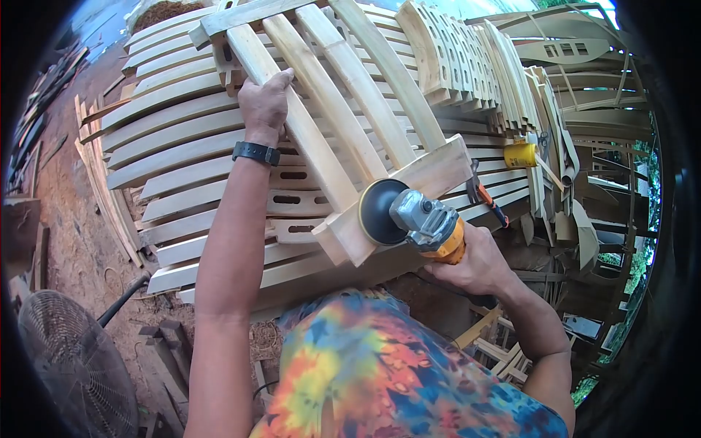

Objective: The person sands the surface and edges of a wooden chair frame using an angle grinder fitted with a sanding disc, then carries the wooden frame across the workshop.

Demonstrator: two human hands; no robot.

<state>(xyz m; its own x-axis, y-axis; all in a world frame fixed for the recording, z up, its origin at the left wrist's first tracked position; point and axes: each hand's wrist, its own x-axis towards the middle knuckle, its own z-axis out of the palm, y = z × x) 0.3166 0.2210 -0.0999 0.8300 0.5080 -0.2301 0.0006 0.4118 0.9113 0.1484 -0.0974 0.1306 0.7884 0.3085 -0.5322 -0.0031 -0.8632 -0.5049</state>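
Note:
My left hand is wrapped round the outer slat of a slatted wooden frame, which lies tilted over a stack of pale wooden pieces. In my right hand is a yellow and grey angle grinder with a round dark disc. The disc meets the near crosspiece of the frame, close to where the slats join it. A dark watch strap circles my left wrist. The side of the disc that faces the wood is hidden.
Curved wooden pieces are stacked under the frame, and slotted ones stand at the back right. A hammer and a yellow container sit to the right. A caged fan stands at lower left.

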